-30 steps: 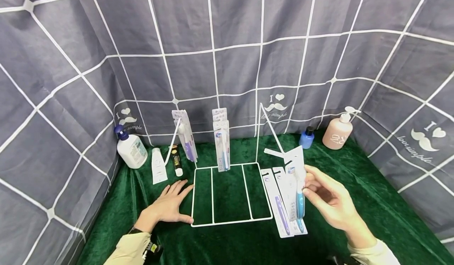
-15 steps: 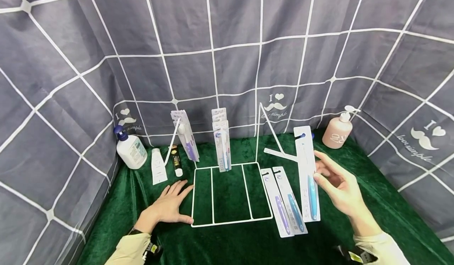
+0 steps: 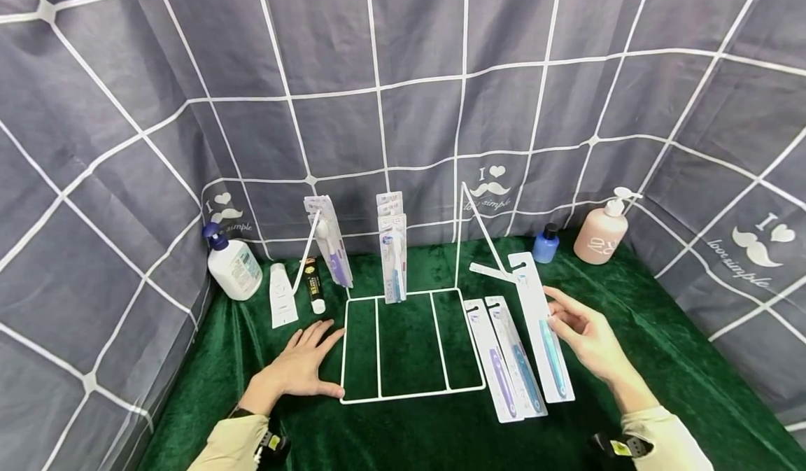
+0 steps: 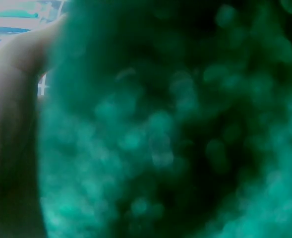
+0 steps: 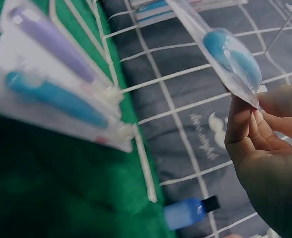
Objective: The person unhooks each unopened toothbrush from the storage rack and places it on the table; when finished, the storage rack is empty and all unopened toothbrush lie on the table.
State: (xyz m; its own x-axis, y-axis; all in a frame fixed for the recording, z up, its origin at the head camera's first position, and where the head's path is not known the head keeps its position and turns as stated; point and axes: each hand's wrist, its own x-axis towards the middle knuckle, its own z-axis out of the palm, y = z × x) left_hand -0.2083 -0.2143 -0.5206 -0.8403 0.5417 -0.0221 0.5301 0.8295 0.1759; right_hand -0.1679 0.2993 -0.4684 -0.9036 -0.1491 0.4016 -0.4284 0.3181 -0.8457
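My right hand (image 3: 588,334) pinches the edge of a packaged toothbrush (image 3: 543,331) with a blue handle, its card tilted above the cloth. In the right wrist view, thumb and fingers meet at the edge of this pack (image 5: 225,54). Just left of it lie a purple packaged toothbrush (image 3: 492,362) and another blue packaged toothbrush (image 3: 519,359), side by side. My left hand (image 3: 299,366) rests flat, fingers spread, at the left side of a white wire rack (image 3: 412,395). The left wrist view is mostly blurred green cloth.
Packaged toothbrushes hang on the rack at left (image 3: 330,243) and middle (image 3: 393,257). A white tube (image 3: 282,296), black tube (image 3: 313,285) and white pump bottle (image 3: 234,268) stand or lie left. A blue bottle (image 3: 545,244) and pink pump bottle (image 3: 600,234) stand back right.
My right hand first lifted the blue packaged toothbrush right, off the other packs, turning its card. It has since lowered slightly and tilted, top leaning left. My left hand stays put.
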